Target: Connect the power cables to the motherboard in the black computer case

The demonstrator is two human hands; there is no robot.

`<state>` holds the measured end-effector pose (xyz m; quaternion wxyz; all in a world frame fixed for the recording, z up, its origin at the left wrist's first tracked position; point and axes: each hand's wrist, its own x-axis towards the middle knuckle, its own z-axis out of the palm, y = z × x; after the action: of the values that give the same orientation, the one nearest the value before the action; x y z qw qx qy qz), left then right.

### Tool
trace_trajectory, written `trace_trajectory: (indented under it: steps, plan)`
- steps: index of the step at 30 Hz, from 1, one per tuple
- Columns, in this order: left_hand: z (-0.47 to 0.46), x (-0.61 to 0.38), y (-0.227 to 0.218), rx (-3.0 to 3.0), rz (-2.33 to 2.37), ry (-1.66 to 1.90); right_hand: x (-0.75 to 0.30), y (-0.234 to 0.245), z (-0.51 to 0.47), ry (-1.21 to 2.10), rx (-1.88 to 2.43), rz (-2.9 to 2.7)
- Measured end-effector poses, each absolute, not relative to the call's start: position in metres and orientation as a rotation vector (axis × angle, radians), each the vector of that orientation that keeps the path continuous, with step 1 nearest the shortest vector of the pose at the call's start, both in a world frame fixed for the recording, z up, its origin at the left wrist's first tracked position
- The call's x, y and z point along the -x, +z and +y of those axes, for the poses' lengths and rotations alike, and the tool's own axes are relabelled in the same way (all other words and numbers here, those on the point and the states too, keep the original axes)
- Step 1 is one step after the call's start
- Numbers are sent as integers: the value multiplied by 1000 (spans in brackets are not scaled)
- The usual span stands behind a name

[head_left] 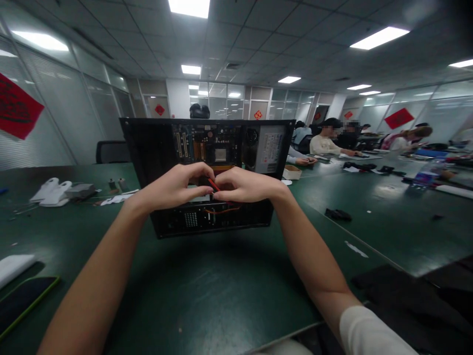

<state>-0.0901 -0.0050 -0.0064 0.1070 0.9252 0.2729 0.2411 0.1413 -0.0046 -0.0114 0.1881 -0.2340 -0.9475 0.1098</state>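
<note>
An opened black computer case (148, 148) stands on the green table (177, 291), its inside facing me. In its upper part sit a motherboard (207, 143) and, to the right, a power supply (269, 150) with a pale label. My left hand (185, 185) and my right hand (244, 185) meet in front of the case's middle. Both have their fingers pinched on a red cable (213, 185) between them. The cable's end and whatever it meets are hidden by my fingers. An orange cable (223, 211) hangs lower in the case.
At the left lie a white plastic piece (51, 192), a grey box (82, 191) and a green-edged phone (27, 301). Right of the case are a small carton (291, 172) and a black item (338, 214). Other people (327, 140) sit along the table at the right.
</note>
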Motion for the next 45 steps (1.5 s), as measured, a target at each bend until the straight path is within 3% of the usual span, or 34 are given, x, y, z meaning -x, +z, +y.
trace_trajectory:
  steps: [4,10,12,17,24,42,45]
  plan:
    - [-3,87,-16,-2622,733,684,-153,-5,-10,311,666,-2478]
    - [3,91,-14,-2677,699,197,-167,-1,-11,544,702,-2251]
    - [1,94,-8,-2763,709,303,-166,-2,-8,600,730,-2189]
    - [-4,100,-2,-2946,737,959,-157,-5,-1,680,766,-2018]
    - [1,92,-15,-3019,692,1393,-144,-8,-8,770,721,-2070]
    - [2,97,-14,-3218,795,1059,-130,-23,-2,637,723,-2193]
    - [3,100,-12,-3333,900,1022,-125,-21,-10,431,832,-2251]
